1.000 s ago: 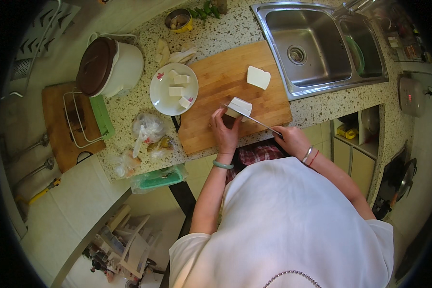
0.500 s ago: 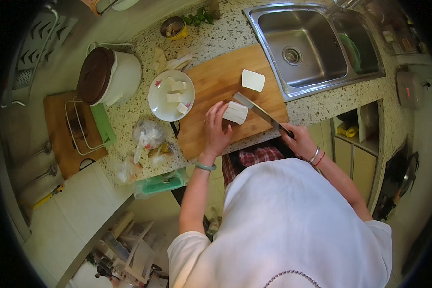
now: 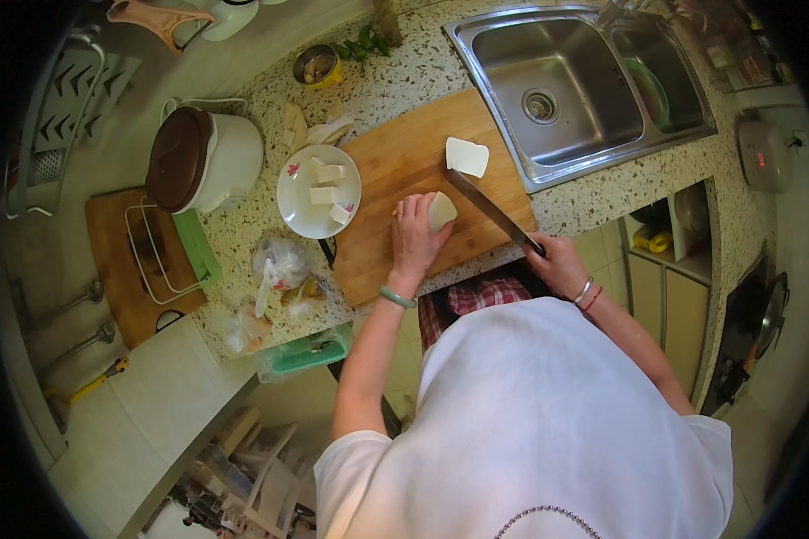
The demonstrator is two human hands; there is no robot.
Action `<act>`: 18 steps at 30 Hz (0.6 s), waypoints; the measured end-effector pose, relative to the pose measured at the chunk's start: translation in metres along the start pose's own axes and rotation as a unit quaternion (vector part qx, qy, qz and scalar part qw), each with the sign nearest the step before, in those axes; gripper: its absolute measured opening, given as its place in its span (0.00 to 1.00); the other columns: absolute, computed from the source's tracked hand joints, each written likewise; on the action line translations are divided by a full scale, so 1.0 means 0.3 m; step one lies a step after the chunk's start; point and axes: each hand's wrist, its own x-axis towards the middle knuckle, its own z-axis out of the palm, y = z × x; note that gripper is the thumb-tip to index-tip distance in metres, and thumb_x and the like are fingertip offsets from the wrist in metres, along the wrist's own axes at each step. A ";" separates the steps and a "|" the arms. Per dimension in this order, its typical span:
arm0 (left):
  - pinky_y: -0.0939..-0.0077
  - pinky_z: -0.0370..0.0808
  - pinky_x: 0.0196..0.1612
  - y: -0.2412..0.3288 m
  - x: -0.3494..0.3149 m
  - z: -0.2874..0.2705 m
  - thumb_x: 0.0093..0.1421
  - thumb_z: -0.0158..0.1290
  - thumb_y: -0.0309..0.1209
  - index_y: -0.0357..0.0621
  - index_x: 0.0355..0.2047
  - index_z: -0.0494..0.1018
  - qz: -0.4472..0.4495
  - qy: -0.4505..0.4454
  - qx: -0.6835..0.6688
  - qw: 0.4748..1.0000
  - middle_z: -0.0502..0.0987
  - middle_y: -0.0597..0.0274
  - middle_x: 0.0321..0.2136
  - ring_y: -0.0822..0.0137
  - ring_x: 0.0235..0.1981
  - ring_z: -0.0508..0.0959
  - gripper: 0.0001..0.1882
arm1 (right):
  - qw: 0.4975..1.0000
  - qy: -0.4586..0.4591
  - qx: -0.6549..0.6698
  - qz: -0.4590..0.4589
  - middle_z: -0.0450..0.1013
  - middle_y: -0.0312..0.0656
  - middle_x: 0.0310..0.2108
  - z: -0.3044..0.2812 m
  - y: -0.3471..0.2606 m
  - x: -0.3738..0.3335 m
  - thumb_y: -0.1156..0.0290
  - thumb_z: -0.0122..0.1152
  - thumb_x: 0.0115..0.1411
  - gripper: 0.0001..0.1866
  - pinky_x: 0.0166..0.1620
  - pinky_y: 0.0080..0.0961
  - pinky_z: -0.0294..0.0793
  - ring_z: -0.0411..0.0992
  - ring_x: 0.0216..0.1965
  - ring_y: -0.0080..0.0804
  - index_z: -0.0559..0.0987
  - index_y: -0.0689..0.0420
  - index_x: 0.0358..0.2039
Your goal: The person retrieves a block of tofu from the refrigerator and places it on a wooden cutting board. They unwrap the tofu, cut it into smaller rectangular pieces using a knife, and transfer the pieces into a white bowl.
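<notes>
Closed round the knife's handle, your right hand (image 3: 557,267) points the knife (image 3: 494,208) toward a white block (image 3: 467,158) near the sink (image 3: 566,160). Your left hand (image 3: 416,238) clasps a second block (image 3: 441,211) between thumb and fingers on the cutting board (image 3: 395,148), right of the plate (image 3: 297,208) of smaller pieces (image 3: 324,195).

A white short-sleeved top (image 3: 530,413) is worn — with a green bangle (image 3: 398,297) (left)
</notes>
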 end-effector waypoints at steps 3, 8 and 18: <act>0.56 0.67 0.52 0.056 -0.027 0.045 0.47 0.67 0.31 0.42 0.50 0.70 -0.094 0.081 0.028 0.992 0.70 0.53 0.46 0.49 0.47 0.70 0.29 | 1.000 -0.003 -0.008 -0.011 0.75 0.55 0.25 0.015 -0.012 0.008 0.70 0.61 0.58 0.10 0.30 0.40 0.75 0.76 0.27 0.53 0.81 0.57 0.40; 0.53 0.66 0.54 0.086 -0.058 0.074 0.48 0.68 0.36 0.45 0.55 0.68 -0.132 0.123 0.014 0.984 0.68 0.55 0.52 0.50 0.52 0.68 0.34 | 0.999 -0.016 -0.025 -0.036 0.76 0.54 0.27 0.013 -0.034 0.020 0.70 0.61 0.58 0.10 0.32 0.40 0.75 0.76 0.28 0.53 0.81 0.57 0.41; 0.57 0.66 0.56 0.038 -0.096 0.087 0.51 0.67 0.35 0.43 0.54 0.70 -0.116 0.162 -0.051 0.979 0.70 0.53 0.49 0.50 0.51 0.69 0.30 | 0.993 -0.034 -0.072 -0.091 0.77 0.54 0.26 0.021 -0.040 0.012 0.69 0.62 0.58 0.11 0.34 0.42 0.76 0.76 0.29 0.52 0.82 0.57 0.40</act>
